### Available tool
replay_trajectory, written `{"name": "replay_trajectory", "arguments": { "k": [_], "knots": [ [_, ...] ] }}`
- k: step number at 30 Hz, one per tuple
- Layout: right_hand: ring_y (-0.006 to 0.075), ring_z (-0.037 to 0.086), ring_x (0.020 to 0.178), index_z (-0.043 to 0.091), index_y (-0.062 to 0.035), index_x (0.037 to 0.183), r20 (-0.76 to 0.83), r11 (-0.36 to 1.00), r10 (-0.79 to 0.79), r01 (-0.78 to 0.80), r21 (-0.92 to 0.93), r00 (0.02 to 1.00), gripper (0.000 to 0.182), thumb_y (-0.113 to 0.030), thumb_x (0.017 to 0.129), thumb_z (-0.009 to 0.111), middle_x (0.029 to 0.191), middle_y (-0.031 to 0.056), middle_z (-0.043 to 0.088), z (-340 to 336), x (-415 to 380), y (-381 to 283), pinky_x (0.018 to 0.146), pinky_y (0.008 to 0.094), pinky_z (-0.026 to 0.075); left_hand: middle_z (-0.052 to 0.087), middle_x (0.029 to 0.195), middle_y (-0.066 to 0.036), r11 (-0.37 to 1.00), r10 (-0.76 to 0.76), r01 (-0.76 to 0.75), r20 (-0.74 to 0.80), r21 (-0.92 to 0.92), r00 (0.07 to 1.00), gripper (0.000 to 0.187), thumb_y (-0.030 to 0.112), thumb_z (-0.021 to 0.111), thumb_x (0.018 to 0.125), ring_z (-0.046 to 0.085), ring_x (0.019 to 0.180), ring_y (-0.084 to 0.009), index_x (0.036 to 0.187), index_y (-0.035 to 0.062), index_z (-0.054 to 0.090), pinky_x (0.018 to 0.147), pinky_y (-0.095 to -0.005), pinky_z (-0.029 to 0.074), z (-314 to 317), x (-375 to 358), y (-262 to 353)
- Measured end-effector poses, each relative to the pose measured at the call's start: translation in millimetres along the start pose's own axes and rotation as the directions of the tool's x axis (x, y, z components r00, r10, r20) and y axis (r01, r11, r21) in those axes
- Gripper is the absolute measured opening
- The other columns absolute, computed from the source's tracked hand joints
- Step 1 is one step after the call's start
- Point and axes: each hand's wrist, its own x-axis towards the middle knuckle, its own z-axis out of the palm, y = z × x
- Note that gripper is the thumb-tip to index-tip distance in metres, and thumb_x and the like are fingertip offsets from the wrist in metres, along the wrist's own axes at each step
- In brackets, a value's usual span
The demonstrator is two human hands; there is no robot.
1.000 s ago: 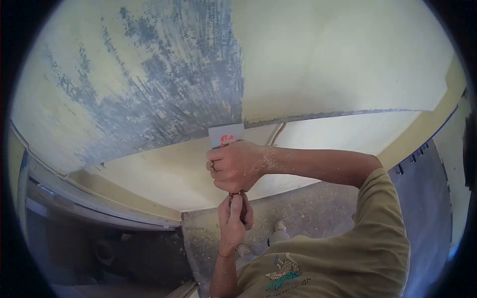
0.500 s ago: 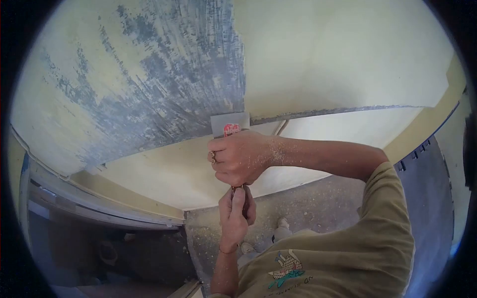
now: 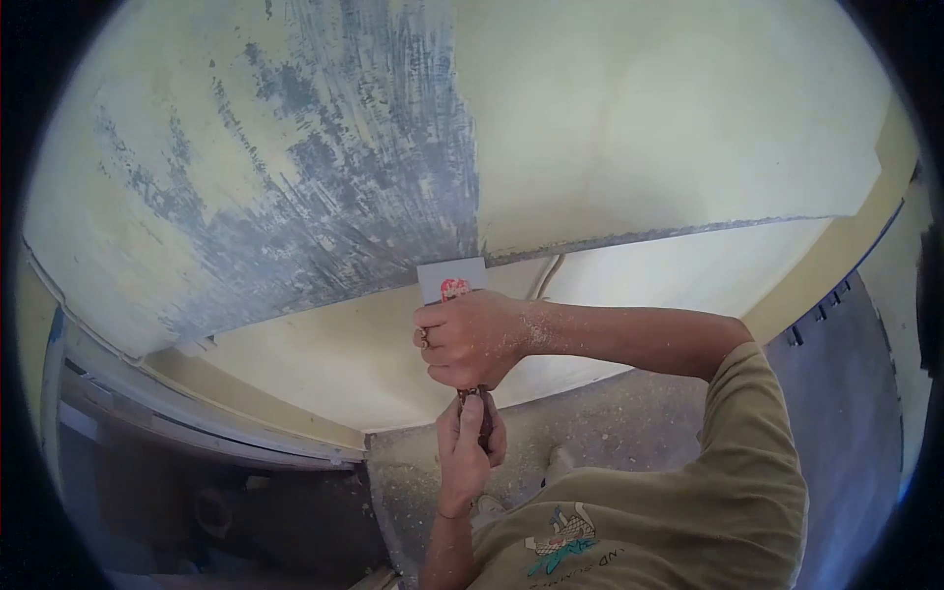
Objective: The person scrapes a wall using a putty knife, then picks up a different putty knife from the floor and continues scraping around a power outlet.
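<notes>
A scraper with a flat grey blade [image 3: 438,279] and a red mark on it points up at the lower edge of a pale wall panel [image 3: 649,128]. Wrapped round the scraper near the blade is my right hand [image 3: 467,339], with a ring on a finger and pale dust on the wrist. My left hand [image 3: 466,442] grips the brown handle [image 3: 486,429] just below it. Grey streaked patches [image 3: 364,167] show above the blade, where the yellowish coating is partly off. The blade's top edge lies about level with the panel's lower edge.
Below the panel is a paler, recessed wall [image 3: 334,364]. A thin cable or strip [image 3: 551,275] hangs right of the blade. The floor [image 3: 610,413] is dusty, with pale flecks. A ledge or frame [image 3: 216,418] runs along the lower left, beside a dark area.
Both hands and the scraper have moved down in the view, and the blade overlaps the panel less. The view has shifted slightly, so the panel's edge appears lower too.
</notes>
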Motion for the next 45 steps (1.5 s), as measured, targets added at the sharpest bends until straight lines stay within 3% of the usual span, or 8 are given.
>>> {"name": "replay_trajectory", "arguments": {
  "k": [7,9,13,18,28,33,37,45],
  "knots": [
    [0.0183,0.058,0.072,0.058,-0.01,0.055,0.074,1.0,0.017,-0.016,-0.009,0.997,0.021,-0.029,0.047,0.058,0.06,0.0006,0.056,-9,2,4,0.073,0.0309,0.043,0.042,0.053,0.0,0.998,-0.014,0.018,0.049,-0.063,0.999,0.038,0.037,0.039,0.103,0.035,0.04,-0.0065,0.085,0.0046,0.046,0.037,-0.0238,0.025,-2,4,7],
    [0.0187,0.059,0.072,0.057,-0.0098,0.055,0.023,0.997,-0.024,0.025,-0.066,0.999,0.02,-0.028,0.048,0.058,0.062,0.0014,0.058,-21,1,18,0.075,0.0307,0.044,0.039,0.053,-0.001,0.995,0.091,-0.095,0.083,0.043,0.992,0.042,0.046,0.041,0.1,0.033,0.039,-0.0081,0.091,0.0056,0.047,0.036,-0.024,0.023,4,15,14],
    [0.0189,0.06,0.073,0.057,-0.0093,0.055,0.012,0.985,0.037,-0.034,-0.167,0.999,0.019,-0.027,0.048,0.057,0.062,0.0015,0.058,-42,8,27,0.078,0.0302,0.045,0.039,0.054,-0.001,0.991,0.099,-0.111,0.145,0.075,0.984,0.041,0.044,0.041,0.101,0.033,0.039,-0.0085,0.091,0.0054,0.047,0.036,-0.0241,0.023,6,15,41],
    [0.019,0.059,0.074,0.057,-0.0086,0.055,-0.109,0.997,0.041,-0.034,0.066,0.993,0.023,-0.028,0.044,0.057,0.06,0.0005,0.054,-8,4,4,0.073,0.0306,0.045,0.04,0.056,-0.001,1.0,-0.022,0.023,0.016,-0.021,1.0,0.039,0.043,0.041,0.101,0.032,0.039,-0.0085,0.093,0.0057,0.047,0.037,-0.0245,0.023,6,-6,17],
    [0.0184,0.058,0.073,0.058,-0.0091,0.055,-0.069,0.998,0.052,-0.05,0.029,0.996,0.02,-0.027,0.045,0.057,0.058,0.0,0.053,-1,2,3,0.074,0.0306,0.044,0.04,0.055,-0.001,0.999,-0.041,0.041,0.058,0.004,0.997,0.04,0.044,0.039,0.101,0.033,0.039,-0.0088,0.094,0.0052,0.047,0.037,-0.0246,0.024,-4,0,12],
    [0.019,0.06,0.073,0.058,-0.0091,0.055,0.009,1.0,0.007,-0.007,-0.03,1.0,0.018,-0.025,0.048,0.057,0.059,0.0002,0.055,-22,5,19,0.08,0.0309,0.046,0.045,0.054,-0.001,1.0,-0.023,0.023,0.034,0.01,0.999,0.041,0.041,0.041,0.101,0.037,0.04,-0.0077,0.084,0.0042,0.047,0.038,-0.0238,0.026,3,9,30],
    [0.0199,0.06,0.071,0.057,-0.0089,0.055,-0.108,0.999,0.016,-0.013,0.032,0.994,0.019,-0.026,0.048,0.058,0.06,0.0008,0.055,-27,6,18,0.08,0.0317,0.046,0.044,0.054,-0.001,1.0,-0.023,0.022,0.035,0.012,0.999,0.041,0.041,0.04,0.102,0.037,0.04,-0.0074,0.083,0.0046,0.046,0.037,-0.0238,0.026,9,-4,48],
    [0.0211,0.058,0.074,0.055,-0.0085,0.055,-0.029,0.998,0.052,-0.052,0.031,0.998,0.024,-0.029,0.045,0.06,0.06,0.0028,0.055,-17,8,7,0.073,0.0325,0.044,0.041,0.054,0.0,0.999,-0.053,0.053,0.058,0.012,0.997,0.041,0.041,0.04,0.102,0.036,0.04,-0.0067,0.083,0.0052,0.045,0.037,-0.0235,0.026,0,-7,33]
  ]
}}
